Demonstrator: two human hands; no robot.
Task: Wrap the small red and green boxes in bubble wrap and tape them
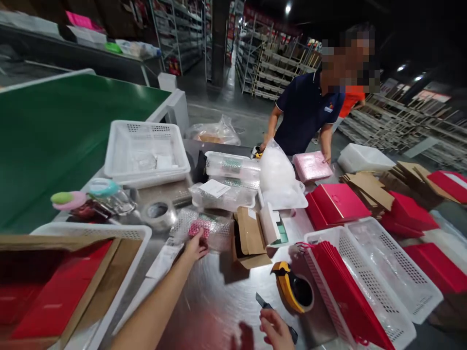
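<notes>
My left hand (196, 247) reaches forward with its fingers closed on a bubble-wrapped package (222, 233), at a pink patch that shows through the wrap. Low in the view, my right hand (276, 331) has bent fingers around a dark utility knife (264, 302). The blade points up and left, and the handle end shows past the hand. Just right of the package stands an open brown cardboard box (251, 232). A yellow and black tape dispenser (293, 288) lies on the metal table (213, 296), above and right of my right hand.
White baskets (146, 180) stand far left, near left with red and brown boxes, and at right with red bags (343, 287). Behind are bubble-wrapped packs (233, 167), red boxes (339, 204) and a tape roll (158, 214). Across the table, a person (302, 112) touches a pink package (312, 166).
</notes>
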